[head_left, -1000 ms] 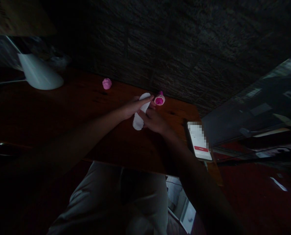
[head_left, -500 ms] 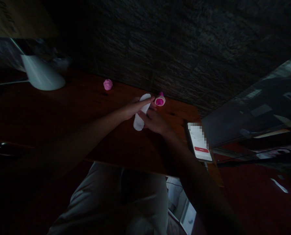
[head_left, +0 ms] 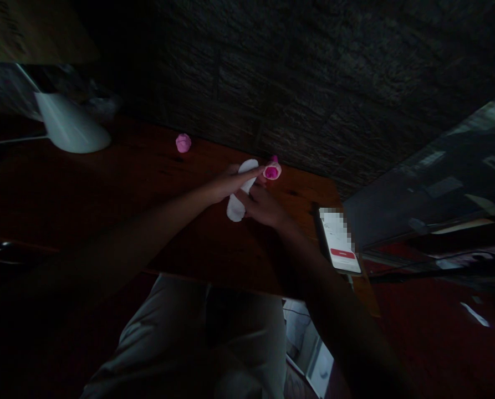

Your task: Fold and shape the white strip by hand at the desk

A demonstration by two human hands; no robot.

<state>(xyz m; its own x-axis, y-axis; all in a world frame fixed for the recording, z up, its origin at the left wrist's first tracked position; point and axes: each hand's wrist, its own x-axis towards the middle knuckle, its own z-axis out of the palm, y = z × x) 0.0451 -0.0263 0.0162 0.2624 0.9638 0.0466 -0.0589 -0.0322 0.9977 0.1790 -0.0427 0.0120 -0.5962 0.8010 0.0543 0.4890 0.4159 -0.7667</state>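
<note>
A long, flat white sock (head_left: 236,209) is held slantwise between my two hands over the wooden table. My left hand (head_left: 225,186) grips it from the left, one finger stretched across its front toward the right. From the lower right, my right hand (head_left: 264,206) pinches the sock with the thumb lying over its middle. Just beyond the fingertips sits a pale pink rolled bundle (head_left: 272,171) with a bright magenta centre, probably a balled sock. Another pink balled bundle (head_left: 183,143) rests farther left near the wall. The dim light hides some of the fingers.
On the right of the wooden table (head_left: 214,249) lies a phone (head_left: 339,241) with a lit screen and a cable. A white lamp base (head_left: 75,124) stands at the left. A dark brick wall (head_left: 247,72) closes the back. My legs are under the front edge.
Hardly anything differs. Both hands keep the white sock in the same place, with only a tiny shift of the left hand's finger.
</note>
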